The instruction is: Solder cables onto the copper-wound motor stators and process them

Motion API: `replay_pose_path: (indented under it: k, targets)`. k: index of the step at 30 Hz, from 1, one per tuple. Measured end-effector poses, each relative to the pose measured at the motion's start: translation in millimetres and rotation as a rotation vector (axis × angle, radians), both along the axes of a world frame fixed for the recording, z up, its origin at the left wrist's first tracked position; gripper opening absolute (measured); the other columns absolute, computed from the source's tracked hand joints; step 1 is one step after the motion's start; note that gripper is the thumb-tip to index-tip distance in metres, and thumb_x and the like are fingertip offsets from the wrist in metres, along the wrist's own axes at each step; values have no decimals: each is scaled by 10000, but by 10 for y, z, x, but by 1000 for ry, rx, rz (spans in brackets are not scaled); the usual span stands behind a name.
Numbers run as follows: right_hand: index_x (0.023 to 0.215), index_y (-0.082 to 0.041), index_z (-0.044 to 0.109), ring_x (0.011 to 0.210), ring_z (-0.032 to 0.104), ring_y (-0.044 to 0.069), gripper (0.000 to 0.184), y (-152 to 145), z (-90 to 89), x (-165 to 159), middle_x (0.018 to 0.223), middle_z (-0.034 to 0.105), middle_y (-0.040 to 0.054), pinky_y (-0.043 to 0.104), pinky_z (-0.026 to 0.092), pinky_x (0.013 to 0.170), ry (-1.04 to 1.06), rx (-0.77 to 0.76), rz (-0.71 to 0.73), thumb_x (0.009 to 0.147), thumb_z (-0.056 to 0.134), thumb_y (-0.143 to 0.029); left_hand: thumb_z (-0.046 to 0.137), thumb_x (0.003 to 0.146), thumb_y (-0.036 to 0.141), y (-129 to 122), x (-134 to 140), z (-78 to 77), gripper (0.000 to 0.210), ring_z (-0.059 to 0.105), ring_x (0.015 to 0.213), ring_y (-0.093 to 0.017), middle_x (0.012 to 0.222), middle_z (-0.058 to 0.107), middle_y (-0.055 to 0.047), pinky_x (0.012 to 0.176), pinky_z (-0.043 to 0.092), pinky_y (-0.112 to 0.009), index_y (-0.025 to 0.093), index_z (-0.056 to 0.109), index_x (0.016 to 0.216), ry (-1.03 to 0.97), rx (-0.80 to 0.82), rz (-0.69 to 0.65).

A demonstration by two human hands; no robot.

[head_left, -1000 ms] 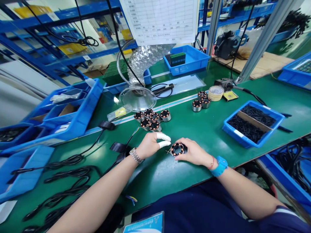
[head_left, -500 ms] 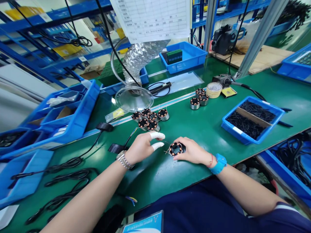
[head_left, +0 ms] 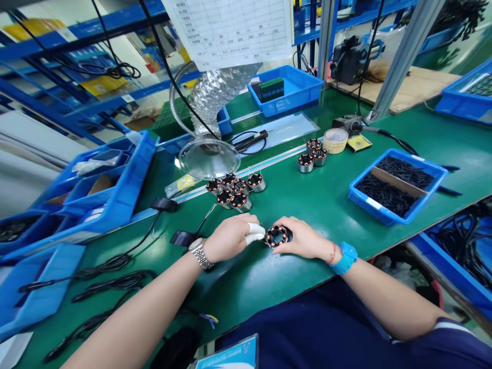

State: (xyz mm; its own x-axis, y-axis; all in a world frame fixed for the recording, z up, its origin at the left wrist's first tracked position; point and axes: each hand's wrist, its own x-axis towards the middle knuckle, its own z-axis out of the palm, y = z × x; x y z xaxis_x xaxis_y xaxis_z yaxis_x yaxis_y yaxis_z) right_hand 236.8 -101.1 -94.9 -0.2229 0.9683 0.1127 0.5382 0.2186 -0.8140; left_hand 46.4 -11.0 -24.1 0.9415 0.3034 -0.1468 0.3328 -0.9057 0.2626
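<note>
My right hand (head_left: 300,237) grips a motor stator (head_left: 277,236), a ring with copper windings around a black core, its open face toward me. Thin wire ends stick out on its left side. My left hand (head_left: 236,238), with white covers on thumb and forefinger, pinches at those wire ends; the fingertips are pressed together beside the stator. Beyond my left hand stands a group of several stators (head_left: 239,192) on the green bench. Farther right is a smaller group of three stators (head_left: 306,163).
A blue tray of short black pieces (head_left: 397,187) sits at right. Behind the stators are a clear fume hood (head_left: 209,158), a soldering iron (head_left: 251,141) and a tape roll (head_left: 335,140). Black cables (head_left: 111,279) lie at left near blue bins (head_left: 126,200).
My left hand has moved right to the stator, and its thumb and forefinger have closed from apart to pinched. My right hand keeps its hold.
</note>
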Motion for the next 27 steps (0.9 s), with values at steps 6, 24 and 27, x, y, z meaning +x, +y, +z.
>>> replay_pose_path:
  k: [6,24,27]
  targets:
    - [1006,-205,522,855,519,182,486,-11,36,-43,923,598,36,293,395,731,-63,-18,-13,628,702,-453,400,852,188,-62,-24,15,238,484,707,-162,724,570,-41,684,347,-308,166,602,728,31,177,39]
    - [963,-185,504,817,502,177,475,-88,6,-155,890,590,39,297,357,709,-175,48,-116,665,640,-528,601,729,377,-429,-116,-239,238,558,700,-152,773,644,-57,696,439,-286,141,622,753,-329,-850,889]
    - [955,-186,497,825,500,192,480,-108,23,-188,885,588,46,298,347,688,-241,55,-138,657,645,-531,511,803,276,-513,-120,-175,157,561,748,-180,791,640,-58,717,434,-321,160,617,796,-299,-286,581]
